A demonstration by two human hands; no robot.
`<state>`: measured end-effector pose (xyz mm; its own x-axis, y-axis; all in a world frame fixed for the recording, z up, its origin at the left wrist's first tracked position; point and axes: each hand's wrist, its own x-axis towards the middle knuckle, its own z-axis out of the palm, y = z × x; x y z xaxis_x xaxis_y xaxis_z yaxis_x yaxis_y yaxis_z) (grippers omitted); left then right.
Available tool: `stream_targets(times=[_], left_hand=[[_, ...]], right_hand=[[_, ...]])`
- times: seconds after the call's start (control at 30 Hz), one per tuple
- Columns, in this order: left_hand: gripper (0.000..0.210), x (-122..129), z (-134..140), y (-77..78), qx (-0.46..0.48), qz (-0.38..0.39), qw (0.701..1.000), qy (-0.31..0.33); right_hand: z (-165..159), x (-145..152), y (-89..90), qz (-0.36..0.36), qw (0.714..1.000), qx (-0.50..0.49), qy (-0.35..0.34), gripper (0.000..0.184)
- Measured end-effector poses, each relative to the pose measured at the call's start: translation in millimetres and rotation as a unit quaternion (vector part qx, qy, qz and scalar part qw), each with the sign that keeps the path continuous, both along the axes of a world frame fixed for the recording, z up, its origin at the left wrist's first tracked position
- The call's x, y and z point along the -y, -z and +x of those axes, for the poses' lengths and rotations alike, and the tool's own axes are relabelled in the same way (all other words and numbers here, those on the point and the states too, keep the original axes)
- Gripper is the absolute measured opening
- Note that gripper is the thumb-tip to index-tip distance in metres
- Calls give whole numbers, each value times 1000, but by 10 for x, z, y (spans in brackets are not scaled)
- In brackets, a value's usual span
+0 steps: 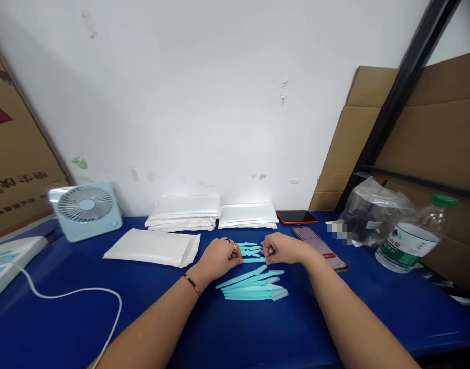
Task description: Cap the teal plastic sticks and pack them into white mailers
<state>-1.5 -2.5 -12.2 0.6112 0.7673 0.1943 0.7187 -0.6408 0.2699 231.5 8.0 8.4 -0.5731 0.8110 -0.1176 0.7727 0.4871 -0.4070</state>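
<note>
Several turquoise eyebrow razors (250,295) lie in a loose fan on the blue table, just below my hands. Between my hands is another small group of the same razors (249,247), partly covered by my fingers. My left hand (218,257), with rings and a bracelet, pinches the left end of one razor (254,260). At that razor's other end, the fingers of my right hand (283,248) are closed on it. The fingertips hide both ends.
White padded mailers stand stacked (183,211) by the wall, with a smaller stack (248,214) beside it and a single mailer (150,247) in front. A fan (87,210) and power strip (8,261) are left; phones (323,249), a plastic bag (373,205) and a bottle (415,236) right.
</note>
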Motion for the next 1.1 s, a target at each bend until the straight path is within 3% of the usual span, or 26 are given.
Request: stream_targets(times=[0.2,0.33,0.4,0.53,0.67,0.77,0.9,0.97,1.1], left_hand=[[13,-76,-92,-36,12,32,996,-83],[15,-74,-152,-80,46,15,991,-122],[21,-29,-138,-102,59,-11,993,-106],[28,93,-59,-112,30,-103,994,-16],[20,109,-18,-66,-8,-89,996,4],[15,35,-49,-48,-13,-39,998,-39],[17,-46,-112,-80,26,0,995,-97],[23,-40,-114,-100,38,-4,995,-92],[23,61,-49,-118,60,-33,997,-39]], right_hand=[[69,-13,-75,85,993,-37,67,7],[95,8,-109,70,992,-58,85,14],[45,39,-109,36,997,-61,35,20],[-108,89,-69,-12,999,-18,-47,24],[-153,83,-35,-26,999,-6,-40,21],[-70,45,-42,6,999,-30,-17,14],[119,10,-99,39,994,-77,73,16],[182,22,-130,10,995,-63,75,24],[162,62,-120,-91,995,37,14,28]])
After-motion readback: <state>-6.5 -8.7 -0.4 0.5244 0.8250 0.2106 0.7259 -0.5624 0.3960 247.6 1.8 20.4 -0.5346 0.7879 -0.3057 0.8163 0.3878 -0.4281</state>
